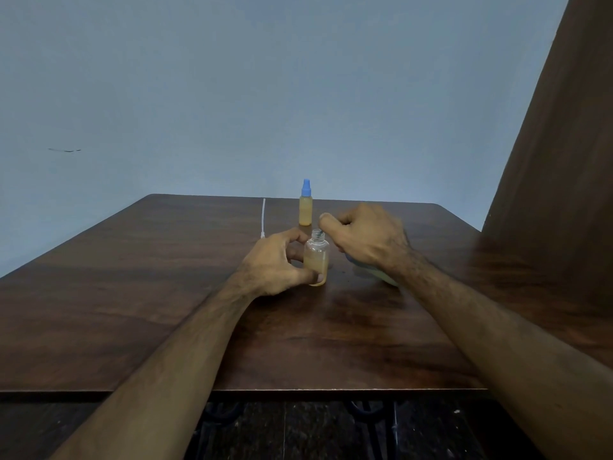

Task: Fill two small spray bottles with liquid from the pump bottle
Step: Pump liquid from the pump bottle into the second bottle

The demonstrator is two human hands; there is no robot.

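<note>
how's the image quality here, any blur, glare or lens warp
Head view: dim, flat light with a bluish cast; the right hand is slightly motion-blurred, while the left hand and the open bottle look sharper; soft sheen on the table near the hands; wide-angle stretch makes the forearms balloon toward the bottom corners; the capped bottle reads clearly.

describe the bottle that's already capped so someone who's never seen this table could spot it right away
Start at the dark wooden table and look toward its far edge, near the blue wall. The capped spray bottle stands upright there, alone, just beyond both hands. Unlike the open bottle that the left hand holds, it wears a blue cap and nobody touches it.
</note>
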